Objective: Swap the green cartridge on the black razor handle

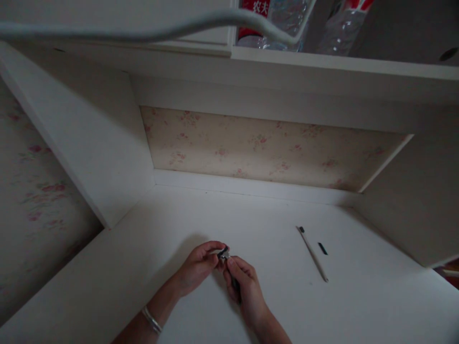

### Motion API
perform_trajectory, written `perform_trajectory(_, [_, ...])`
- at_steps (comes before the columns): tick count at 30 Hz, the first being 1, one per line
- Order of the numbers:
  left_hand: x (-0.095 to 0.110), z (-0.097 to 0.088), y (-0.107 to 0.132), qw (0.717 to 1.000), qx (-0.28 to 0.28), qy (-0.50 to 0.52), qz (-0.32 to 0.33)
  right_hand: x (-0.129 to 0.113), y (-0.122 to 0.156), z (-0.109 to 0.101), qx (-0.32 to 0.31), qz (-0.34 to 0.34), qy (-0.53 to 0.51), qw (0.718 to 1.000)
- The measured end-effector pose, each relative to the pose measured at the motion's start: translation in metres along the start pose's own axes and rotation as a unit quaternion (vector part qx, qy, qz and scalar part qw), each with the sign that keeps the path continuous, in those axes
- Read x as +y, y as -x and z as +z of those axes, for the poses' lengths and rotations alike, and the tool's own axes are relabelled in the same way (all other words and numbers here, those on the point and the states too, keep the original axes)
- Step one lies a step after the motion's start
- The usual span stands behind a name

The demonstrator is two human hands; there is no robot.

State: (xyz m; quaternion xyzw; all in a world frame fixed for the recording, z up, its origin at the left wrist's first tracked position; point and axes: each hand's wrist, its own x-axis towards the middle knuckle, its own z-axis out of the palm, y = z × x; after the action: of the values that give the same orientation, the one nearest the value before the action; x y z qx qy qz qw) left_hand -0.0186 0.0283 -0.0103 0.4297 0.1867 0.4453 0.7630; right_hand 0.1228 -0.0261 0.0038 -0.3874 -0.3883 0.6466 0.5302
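Note:
My right hand (pixel 245 286) is closed around the dark handle of a small tool with a shiny metal head (pixel 224 255); its exact kind does not show. Thumb and fingers of my left hand (pixel 199 265) pinch a small dark piece (pixel 223 250) at that metal head. The two hands meet just above the white desk top, and the fingers partly hide both things. To the right lies a slim whitish stick (pixel 314 255) with a dark tip, like a pen. Beside it is a short dark green strip (pixel 322 248).
The white desk (pixel 172 210) has side panels left and right and a flowered wall panel (pixel 251 148) behind. Overhead runs a shelf (pixel 340 64) with plastic bottles (pixel 287 19). A pale curved tube (pixel 161 33) crosses in front of the shelf.

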Motion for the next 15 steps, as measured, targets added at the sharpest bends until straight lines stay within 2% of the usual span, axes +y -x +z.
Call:
perform_trajectory(9, [0.000,-0.010,0.001,0.998,0.012,-0.067,-0.004,0.000,0.001,-0.002,-0.016,0.009,-0.023,1.000])
perform_trajectory(15, [0.000,-0.010,-0.001,0.995,-0.010,-0.100,0.005,0.002,0.000,-0.004,-0.010,0.029,-0.036,0.999])
